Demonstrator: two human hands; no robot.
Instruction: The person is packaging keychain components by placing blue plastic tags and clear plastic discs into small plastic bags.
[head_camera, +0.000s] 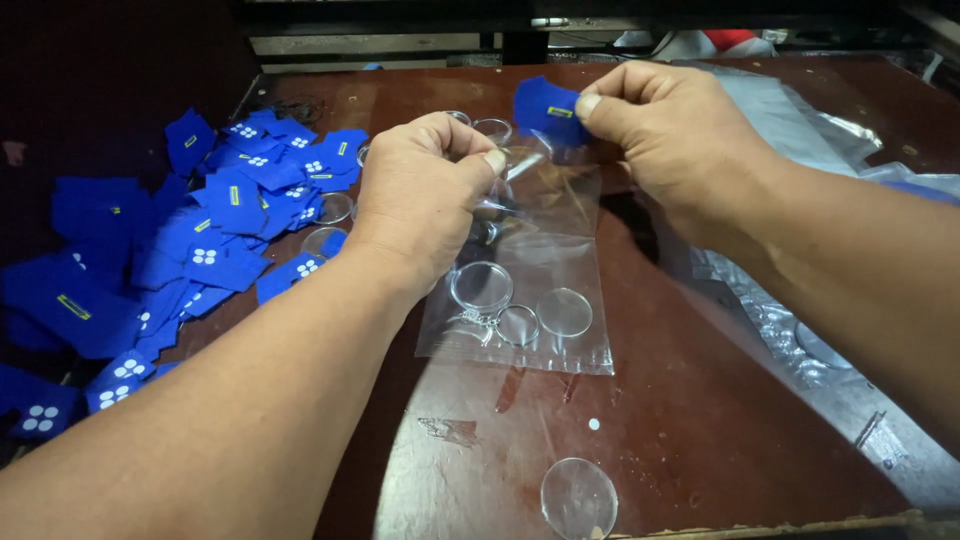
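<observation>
Stood by the dark red worktable. The left hand pinched the mouth of a clear plastic bag between thumb and fingers, holding it up off the table. The right hand held a small blue fabric tag pressed between thumb and forefinger, just above the bag's opening. Inside the bag lay clear round discs and a small metal chain, settled near the bottom. A heap of blue tags lay well to the left; one loose clear disc sat near the table edge. Judged the mouth wanted holding wide and steady, tag fed in edge-first, so nothing snagged.
</observation>
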